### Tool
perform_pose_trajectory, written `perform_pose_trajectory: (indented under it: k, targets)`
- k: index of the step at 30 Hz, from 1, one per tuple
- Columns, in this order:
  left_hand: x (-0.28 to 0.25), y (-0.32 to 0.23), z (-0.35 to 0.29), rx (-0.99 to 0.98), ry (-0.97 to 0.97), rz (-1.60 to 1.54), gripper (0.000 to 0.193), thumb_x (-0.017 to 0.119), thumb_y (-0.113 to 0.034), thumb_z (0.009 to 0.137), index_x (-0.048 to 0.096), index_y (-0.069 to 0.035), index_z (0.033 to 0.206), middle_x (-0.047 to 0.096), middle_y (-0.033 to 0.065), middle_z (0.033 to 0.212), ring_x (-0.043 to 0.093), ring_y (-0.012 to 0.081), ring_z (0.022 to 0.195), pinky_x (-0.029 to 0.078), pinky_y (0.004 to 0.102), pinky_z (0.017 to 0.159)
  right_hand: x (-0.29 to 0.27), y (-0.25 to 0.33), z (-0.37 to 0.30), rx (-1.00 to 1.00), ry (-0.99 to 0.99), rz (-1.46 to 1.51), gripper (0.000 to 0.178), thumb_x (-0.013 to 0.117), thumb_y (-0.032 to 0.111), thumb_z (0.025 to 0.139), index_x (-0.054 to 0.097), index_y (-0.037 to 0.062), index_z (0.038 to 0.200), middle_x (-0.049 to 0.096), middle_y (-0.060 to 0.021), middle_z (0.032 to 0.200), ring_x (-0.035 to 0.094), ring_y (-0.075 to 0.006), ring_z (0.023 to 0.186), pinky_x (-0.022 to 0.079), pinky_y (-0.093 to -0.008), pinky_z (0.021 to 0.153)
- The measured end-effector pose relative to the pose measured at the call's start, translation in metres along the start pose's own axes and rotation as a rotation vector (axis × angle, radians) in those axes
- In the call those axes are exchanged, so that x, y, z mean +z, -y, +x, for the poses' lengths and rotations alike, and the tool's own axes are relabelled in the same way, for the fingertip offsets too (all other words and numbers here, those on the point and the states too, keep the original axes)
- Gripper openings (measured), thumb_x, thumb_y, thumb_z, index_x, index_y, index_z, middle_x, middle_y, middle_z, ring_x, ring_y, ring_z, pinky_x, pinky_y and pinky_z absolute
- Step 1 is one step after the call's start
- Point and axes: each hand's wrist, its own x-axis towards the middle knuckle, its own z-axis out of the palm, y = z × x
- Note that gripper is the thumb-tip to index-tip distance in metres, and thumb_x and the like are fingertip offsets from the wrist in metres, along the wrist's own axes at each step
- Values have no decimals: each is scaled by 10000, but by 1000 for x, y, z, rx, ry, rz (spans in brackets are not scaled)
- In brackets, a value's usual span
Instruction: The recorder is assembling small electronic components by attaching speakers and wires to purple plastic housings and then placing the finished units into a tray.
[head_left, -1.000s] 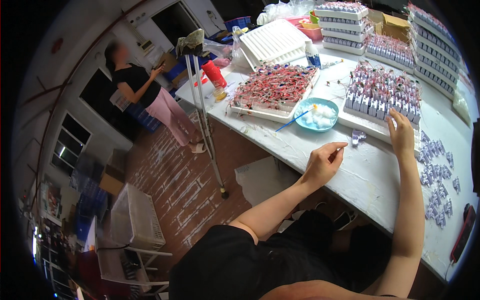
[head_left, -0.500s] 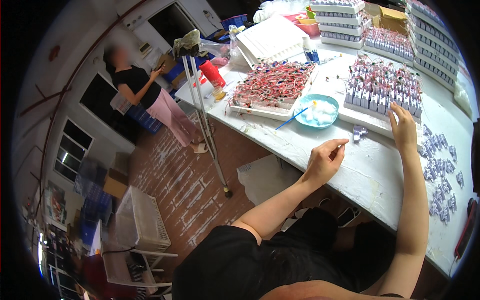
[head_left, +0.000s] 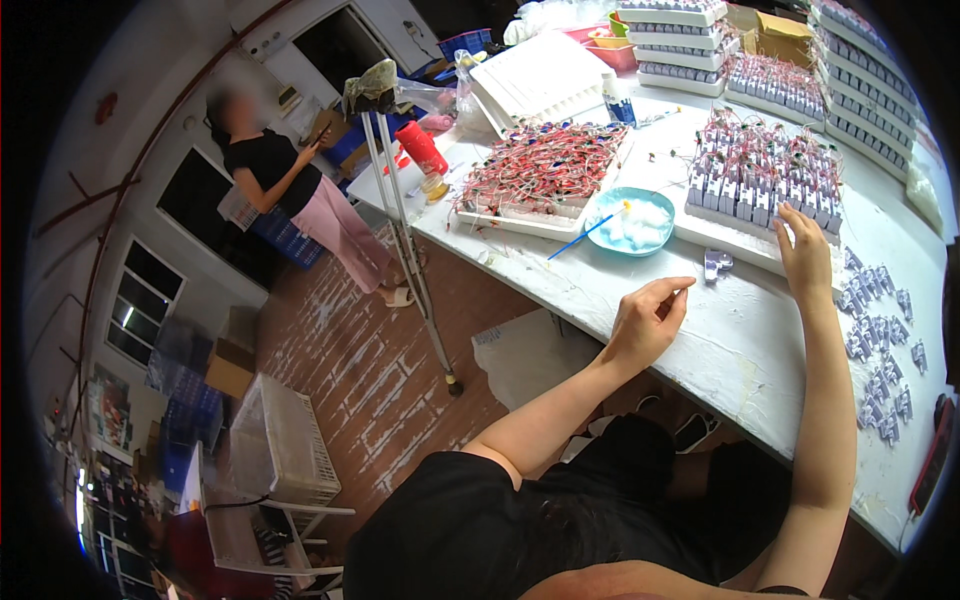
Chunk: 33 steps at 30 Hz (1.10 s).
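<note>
My left hand [head_left: 645, 325] hovers over the front edge of the white table, fingers loosely curled, index finger and thumb apart, nothing visible between them. A single small grey plastic part [head_left: 716, 265] lies just beyond its fingertips. My right hand [head_left: 805, 255] is open, its fingertips against the front row of a foam tray [head_left: 735, 240]. Rows of small grey units [head_left: 745, 190] with red and white wires fill that tray. Left of it sits a light blue bowl [head_left: 605, 240] of white fluffy material, a blue stick [head_left: 580, 240] with a yellow tip resting on its rim.
Another tray [head_left: 520, 222] holds tangled red wires. Loose grey parts [head_left: 880, 345] lie scattered right of my right forearm. Stacked filled trays [head_left: 680, 75] stand at the back. A crutch [head_left: 415, 260] leans by the table's left end. Farther off, a person [head_left: 290, 190] stands.
</note>
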Motion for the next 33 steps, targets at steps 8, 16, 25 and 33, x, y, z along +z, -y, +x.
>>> perform_pose_trajectory:
  k: [8, 16, 25, 33]
  targets:
    - [1, -1, 0, 0, 1, 8, 211, 620, -10, 915, 692, -30, 1112, 691, 79, 800, 621, 95, 631, 510, 239, 577, -1, 0, 0, -2, -18, 8, 235, 637, 150, 923, 680, 9, 1106, 680, -147, 1175, 640, -315, 1058, 496, -389, 938]
    - [-1, 0, -1, -5, -9, 4, 207, 626, -13, 914, 695, -25, 1109, 700, 85, 819, 626, 95, 636, 510, 239, 572, 1, 2, 0, -7, -13, 6, 238, 639, 160, 924, 683, 10, 1104, 680, -147, 1175, 641, -314, 1057, 498, -387, 937]
    - [2, 3, 0, -18, 4, -21, 231, 633, 11, 894, 697, -17, 1115, 711, 119, 865, 610, 106, 625, 507, 249, 569, 3, 0, -1, 8, -27, -26, 239, 653, 150, 905, 682, 26, 1108, 679, -124, 1186, 633, -305, 1065, 507, -392, 939]
    - [0, -1, -1, -121, 57, -10, 226, 612, -1, 923, 691, -13, 1134, 697, 82, 793, 665, 105, 686, 528, 249, 614, 3, 5, -1, 34, -24, -42, 263, 662, 163, 898, 679, 23, 1119, 677, -134, 1193, 632, -302, 1077, 512, -385, 929]
